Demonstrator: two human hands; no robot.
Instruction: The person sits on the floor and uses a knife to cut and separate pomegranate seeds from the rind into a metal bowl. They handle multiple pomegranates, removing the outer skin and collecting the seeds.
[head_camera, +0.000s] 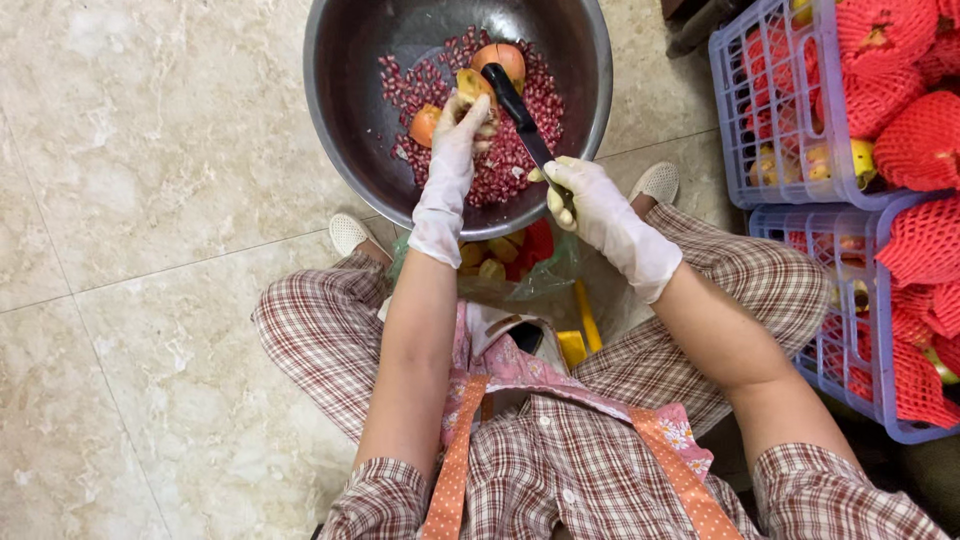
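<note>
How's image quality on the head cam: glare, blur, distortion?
Head view: soft glare on the steel bowl's inner wall and the glossy floor tiles; the left hand, right hand and knife look sharp; wide-angle bending curves the crates at the right edge.

A fruit-preparation spot on the floor of a home or small shop back room; which of the two cannot be told. The floor (150, 150) is glossy beige marble-look tile with grout lines. At twelve o'clock a large steel bowl (345, 110) sits on it, holding red pomegranate seeds (515, 160). At three o'clock two lilac plastic crates (770, 150), stacked, hold fruit wrapped in red foam netting (900, 60). A person sits low in a checked outfit and apron (560, 460), a bag of peels (510, 260) between the knees.
</note>
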